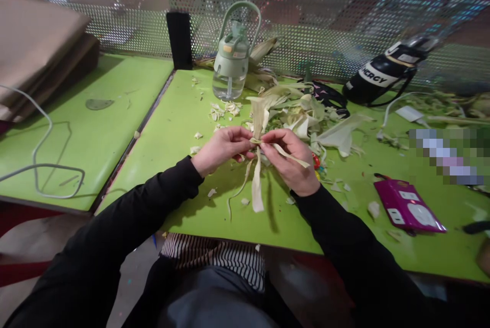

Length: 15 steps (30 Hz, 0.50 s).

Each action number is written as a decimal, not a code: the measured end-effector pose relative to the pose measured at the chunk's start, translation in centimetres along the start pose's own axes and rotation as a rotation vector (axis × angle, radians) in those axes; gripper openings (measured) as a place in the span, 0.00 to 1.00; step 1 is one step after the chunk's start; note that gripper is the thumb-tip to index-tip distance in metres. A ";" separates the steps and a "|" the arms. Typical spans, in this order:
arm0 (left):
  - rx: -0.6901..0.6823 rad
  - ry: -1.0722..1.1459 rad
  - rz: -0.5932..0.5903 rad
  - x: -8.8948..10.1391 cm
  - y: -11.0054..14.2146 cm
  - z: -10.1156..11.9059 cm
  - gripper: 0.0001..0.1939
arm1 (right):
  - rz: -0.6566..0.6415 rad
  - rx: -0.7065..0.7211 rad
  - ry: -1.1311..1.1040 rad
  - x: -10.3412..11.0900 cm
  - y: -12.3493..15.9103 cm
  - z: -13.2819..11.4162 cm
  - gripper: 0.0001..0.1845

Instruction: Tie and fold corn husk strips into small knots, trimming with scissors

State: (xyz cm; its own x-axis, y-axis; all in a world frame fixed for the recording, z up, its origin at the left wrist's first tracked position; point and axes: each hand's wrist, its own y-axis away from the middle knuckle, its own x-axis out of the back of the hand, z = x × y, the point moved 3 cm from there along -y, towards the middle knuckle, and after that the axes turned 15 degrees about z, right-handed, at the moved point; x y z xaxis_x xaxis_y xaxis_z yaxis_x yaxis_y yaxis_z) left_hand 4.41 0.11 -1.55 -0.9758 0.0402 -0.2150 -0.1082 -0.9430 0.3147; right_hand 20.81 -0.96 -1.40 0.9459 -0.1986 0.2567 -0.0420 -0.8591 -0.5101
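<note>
My left hand (228, 148) and right hand (293, 157) met in front of me, fingertips pinched close together, thumbs against curled index fingers. Both forearms, in black sleeves, slanted inward from the lower corners of my view. The cuffs sat at my wrists, leaving both bare hands exposed. My left palm faced inward, its lower fingers loosely bent.

Beyond my grip, a clear bottle (230, 65) is standing; right of it, a purple packet (409, 204) is lying.
</note>
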 end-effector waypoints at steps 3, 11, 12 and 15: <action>0.075 0.068 0.015 -0.1 0.1 -0.1 0.08 | -0.023 0.009 -0.002 0.0 -0.1 0.0 0.05; 0.088 0.120 -0.003 0.0 0.3 0.1 0.06 | -0.040 0.078 0.054 0.1 -0.3 -0.2 0.04; 0.084 0.123 -0.001 0.0 0.2 0.0 0.06 | -0.037 0.072 0.053 0.1 -0.3 -0.2 0.04; 0.081 0.147 -0.005 0.2 0.1 -0.2 0.06 | -0.028 0.058 0.073 0.0 -0.4 -0.2 0.04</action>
State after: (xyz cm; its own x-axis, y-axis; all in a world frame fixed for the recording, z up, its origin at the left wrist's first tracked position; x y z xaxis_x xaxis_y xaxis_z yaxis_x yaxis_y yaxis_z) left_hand 4.28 0.01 -1.73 -0.9374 -0.0097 -0.3480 -0.1337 -0.9130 0.3855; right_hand 20.79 -0.71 -1.02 0.9205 -0.2106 0.3290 0.0047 -0.8362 -0.5484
